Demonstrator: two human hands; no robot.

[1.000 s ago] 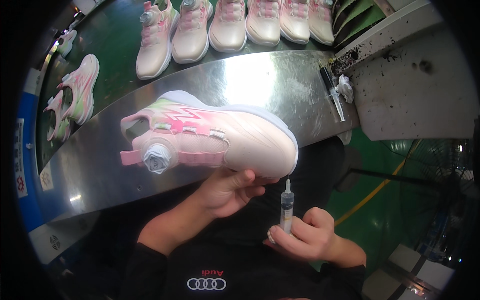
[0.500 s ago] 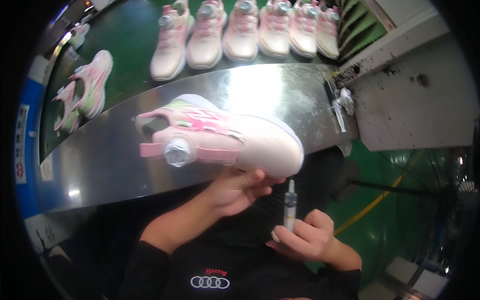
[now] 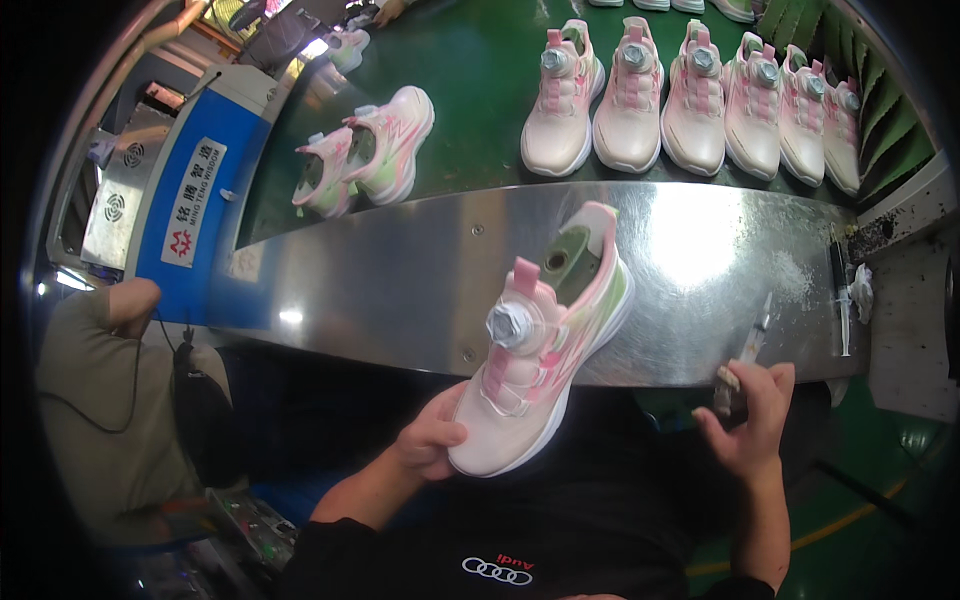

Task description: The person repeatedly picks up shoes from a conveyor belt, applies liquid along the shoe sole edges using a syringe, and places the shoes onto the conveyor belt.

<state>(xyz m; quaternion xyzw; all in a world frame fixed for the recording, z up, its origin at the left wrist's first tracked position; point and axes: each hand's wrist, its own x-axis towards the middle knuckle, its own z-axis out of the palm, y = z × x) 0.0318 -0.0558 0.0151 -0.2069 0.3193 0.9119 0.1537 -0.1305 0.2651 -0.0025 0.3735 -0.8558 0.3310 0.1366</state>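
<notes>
My left hand [image 3: 432,437] is closed around the toe end of a pale pink and white sneaker [image 3: 552,345]. The shoe is tilted, toe toward me and heel pointing away, above the near edge of the steel ledge. A silvery wrapped dial sits on its tongue, and its green lining shows in the opening. To the right, apart from the shoe, my right hand [image 3: 757,420] grips a slim clear syringe [image 3: 758,332] whose nozzle points up and away from me. Part of the syringe's lower end is hidden by the fingers.
Several matching sneakers [image 3: 630,140] stand in a row on the green surface [image 3: 460,120] behind the steel ledge [image 3: 390,270]. Two more shoes [image 3: 385,150] lean together at left. Another syringe [image 3: 840,295] lies beside crumpled tissue [image 3: 860,290]. A person [image 3: 110,400] is at far left, near a blue panel [image 3: 205,190].
The sneaker has swung from lying crosswise to toe toward me. My right hand has moved away from it to the right with the syringe. The whole view has shifted left.
</notes>
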